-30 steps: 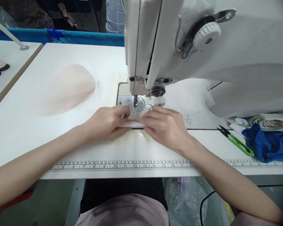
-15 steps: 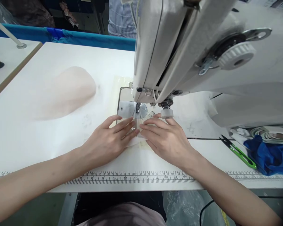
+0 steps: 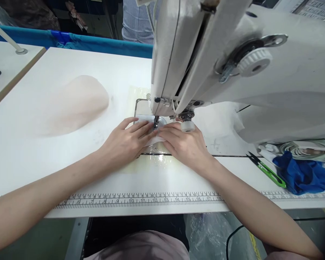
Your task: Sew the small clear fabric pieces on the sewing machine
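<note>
Tabletop [image 3: 70, 173], broad, white and flat, fills most of the view; its near edge runs just past a printed measuring tape strip [image 3: 141, 199], and its left edge meets a narrow gap beside a second white table [image 3: 5, 68]. Open bare surface lies to the left and front of the hands. On the right, the large off-white sewing machine [image 3: 260, 90] overhangs the work and closes off the room above and behind it, with its ribbed white dial [image 3: 254, 62] facing the viewer. A blue fabric barrier [image 3: 83, 43] lines the far edge of the table, and a person in a striped shirt [image 3: 137, 21] stands beyond it.

A pale peach moulded fabric piece [image 3: 76, 103] rests well apart to the left. A crumpled blue cloth [image 3: 303, 173] lies at the right edge, with green-handled thread snips [image 3: 265, 169] just beside it.

The left hand [image 3: 124, 144] lies flat with fingers spread, pressing down on a small thin white fabric piece [image 3: 155, 139]. The right hand [image 3: 185, 146] is likewise flat and open-fingered, pressing the same piece from the other side. Fingertips of both nearly meet at the needle and presser foot [image 3: 155, 123]. The white piece is mostly hidden under the fingers; it sits on the metal needle plate [image 3: 143, 119], under the foot, and looks thin and pale with a soft fold.
</note>
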### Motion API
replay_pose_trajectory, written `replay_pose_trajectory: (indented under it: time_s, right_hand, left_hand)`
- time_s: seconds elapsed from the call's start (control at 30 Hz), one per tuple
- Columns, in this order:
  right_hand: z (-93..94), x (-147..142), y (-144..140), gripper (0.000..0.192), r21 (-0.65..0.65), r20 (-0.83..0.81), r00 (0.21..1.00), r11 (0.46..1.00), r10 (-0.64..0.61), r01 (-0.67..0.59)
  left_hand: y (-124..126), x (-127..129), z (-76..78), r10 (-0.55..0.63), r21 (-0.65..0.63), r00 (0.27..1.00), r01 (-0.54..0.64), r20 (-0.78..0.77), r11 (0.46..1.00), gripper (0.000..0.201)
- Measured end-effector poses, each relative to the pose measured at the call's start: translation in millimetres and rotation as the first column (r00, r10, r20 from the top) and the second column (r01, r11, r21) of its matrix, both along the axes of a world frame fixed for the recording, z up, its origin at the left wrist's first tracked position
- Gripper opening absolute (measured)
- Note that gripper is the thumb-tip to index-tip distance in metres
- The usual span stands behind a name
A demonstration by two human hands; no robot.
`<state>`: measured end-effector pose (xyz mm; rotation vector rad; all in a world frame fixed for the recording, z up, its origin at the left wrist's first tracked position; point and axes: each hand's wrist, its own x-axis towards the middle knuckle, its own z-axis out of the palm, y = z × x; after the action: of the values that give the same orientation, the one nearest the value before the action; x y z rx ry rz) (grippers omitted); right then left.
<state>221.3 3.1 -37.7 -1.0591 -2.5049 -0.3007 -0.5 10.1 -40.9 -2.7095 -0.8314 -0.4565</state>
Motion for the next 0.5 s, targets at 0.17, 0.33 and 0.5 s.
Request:
replay_pose_trajectory:
  time_s: [0.17, 0.33, 0.5]
  right_hand:
    - [1.9, 2, -7, 0.025, 0.091, -0.007, 0.994, 0.990, 0.106, -0.105]
    - [5.7, 5, -11, 0.024, 0.123, -0.011, 0.987, 0.980, 0.158, -0.156]
    - [6.1, 4, -12, 0.023, 0.136, -0.007, 0.988, 0.979, 0.152, -0.150]
  left_hand:
    - [-10, 2, 1.7, -0.031, -0.017, 0.994, 0.032, 0.102, 0.999, 0.030]
    - [-22, -2, 3.7, -0.080, -0.051, 0.995, 0.083, 0.062, 0.995, 0.035]
    - [-22, -6, 3.2, -0.074, -0.063, 0.997, 0.075, 0.005, 0.995, 0.037]
